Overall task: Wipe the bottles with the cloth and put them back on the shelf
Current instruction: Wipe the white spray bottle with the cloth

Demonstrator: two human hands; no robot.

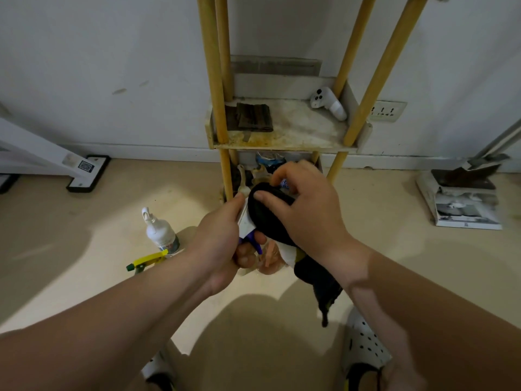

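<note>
Gripping a spray bottle (247, 221) by its white-and-blue trigger head with the left hand (222, 244), fingers curled round the neck. Pressing a black cloth (270, 218) over the bottle's body with the right hand (307, 215), thumb and fingers closed on the fabric, with its loose end hanging below the wrist. Holding both in mid-air above the floor (394, 263), just in front of the lower tier of the yellow-posted shelf (284, 136). Down left on the floor: a white bottle (159, 232) standing upright, a yellow-and-green sprayer (146, 261) beside it. Up on the stained tier: a folded dark rag (253, 117) at left, a white controller (328, 104) at right.
</note>
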